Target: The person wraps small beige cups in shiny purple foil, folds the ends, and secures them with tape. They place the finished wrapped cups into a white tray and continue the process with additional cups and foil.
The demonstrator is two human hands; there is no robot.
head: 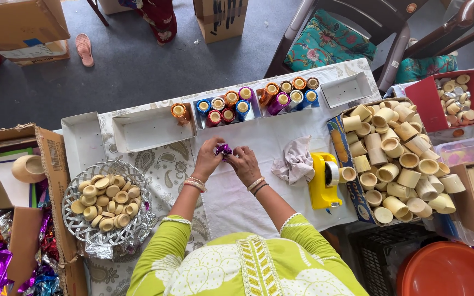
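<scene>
Both hands meet over the middle of the counter [281, 137]: left hand [208, 159] and right hand [244, 163] pinch closed on one small purple foil piece [224, 148], held just above the white cloth, yellow tape dispenser [322, 181] nearby.

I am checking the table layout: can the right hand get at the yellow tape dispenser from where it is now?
Probably yes. The right hand is busy on the purple piece, but only a crumpled cloth lies between it and the yellow tape dispenser.
</scene>
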